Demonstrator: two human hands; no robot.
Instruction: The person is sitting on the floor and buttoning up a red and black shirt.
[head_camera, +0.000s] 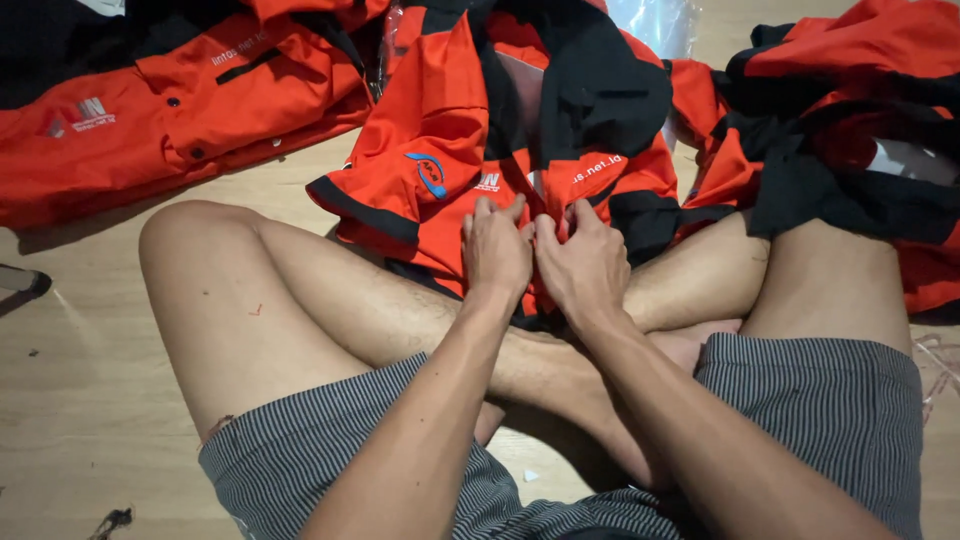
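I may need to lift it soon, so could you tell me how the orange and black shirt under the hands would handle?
The shirt looks floppy: it lies creased over the legs. Probably light, since both hands bunch its front easily. Unlikely to slide on the wooden floor.

So I'm sitting cross-legged on a wooden floor (70, 400) in striped shorts (830, 400). Mid-frame, my left hand (497, 250) and right hand (583, 262) sit side by side, both pinching the front of an orange and black shirt (440, 150) draped over my shins. Another orange shirt (150, 120) lies flat in the upper left, and a crumpled pile of shirts (840, 130) sits upper right. A bit of clear plastic (655, 20) pokes out at the top.
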